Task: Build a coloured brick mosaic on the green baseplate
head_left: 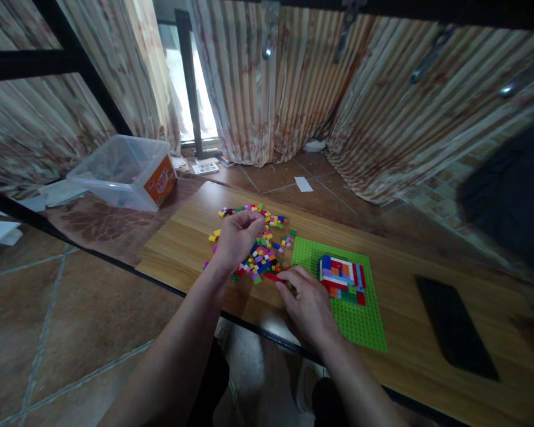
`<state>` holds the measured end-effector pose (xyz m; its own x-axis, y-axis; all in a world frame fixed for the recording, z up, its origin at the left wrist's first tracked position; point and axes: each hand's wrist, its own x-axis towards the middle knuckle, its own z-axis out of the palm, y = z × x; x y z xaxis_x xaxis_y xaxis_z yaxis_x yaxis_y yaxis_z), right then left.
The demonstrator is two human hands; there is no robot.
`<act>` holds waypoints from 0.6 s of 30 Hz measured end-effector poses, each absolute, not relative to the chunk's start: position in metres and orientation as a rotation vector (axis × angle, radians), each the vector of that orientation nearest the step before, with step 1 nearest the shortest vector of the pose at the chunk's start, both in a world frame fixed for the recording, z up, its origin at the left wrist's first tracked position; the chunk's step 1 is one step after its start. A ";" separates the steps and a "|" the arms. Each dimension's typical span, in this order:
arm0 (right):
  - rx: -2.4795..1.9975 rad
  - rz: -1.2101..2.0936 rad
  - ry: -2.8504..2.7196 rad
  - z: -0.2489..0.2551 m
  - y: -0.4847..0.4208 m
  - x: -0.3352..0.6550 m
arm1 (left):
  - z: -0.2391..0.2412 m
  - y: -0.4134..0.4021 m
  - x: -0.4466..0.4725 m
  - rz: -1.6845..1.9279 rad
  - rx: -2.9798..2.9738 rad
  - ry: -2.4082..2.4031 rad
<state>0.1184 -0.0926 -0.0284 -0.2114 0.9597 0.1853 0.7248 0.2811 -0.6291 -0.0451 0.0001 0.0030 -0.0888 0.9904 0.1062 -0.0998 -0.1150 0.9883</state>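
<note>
Over a pile of small coloured toy bricks (261,259) hovers my left hand (238,238), its thumb and fingers pinched together. Whatever sits between those fingertips, if anything, is too small to make out. My right hand (306,298) rests low beside the pile, at the near left edge of a green baseplate (360,329). A long red brick (272,277) sticks out to the left from its fingers. On the baseplate stands a low block of joined bricks (342,279) in red, blue, orange, white and green, just right of my right hand.
A dark flat slab (456,326) lies on the wooden table (400,296) to the right. Beyond the table's left end, a clear plastic bin (120,172) with an orange label stands on a mat. Striped curtains (285,83) hang behind; a white paper (303,184) lies on the tiled floor.
</note>
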 end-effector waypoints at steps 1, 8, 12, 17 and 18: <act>-1.502 0.556 -1.979 -0.027 -0.094 0.122 | 0.003 0.000 -0.044 1.392 1.185 1.144; -1.512 0.505 -1.781 -0.014 -0.101 0.160 | 0.000 -0.001 -0.034 1.328 1.250 1.151; -1.518 0.420 -1.702 -0.009 -0.103 0.192 | -0.003 -0.002 -0.025 1.234 1.339 1.100; -1.635 0.374 -1.590 -0.011 -0.108 0.243 | -0.010 -0.006 -0.009 1.075 1.447 1.010; -1.662 0.388 -1.587 -0.012 -0.109 0.251 | -0.011 -0.007 -0.006 1.057 1.475 1.008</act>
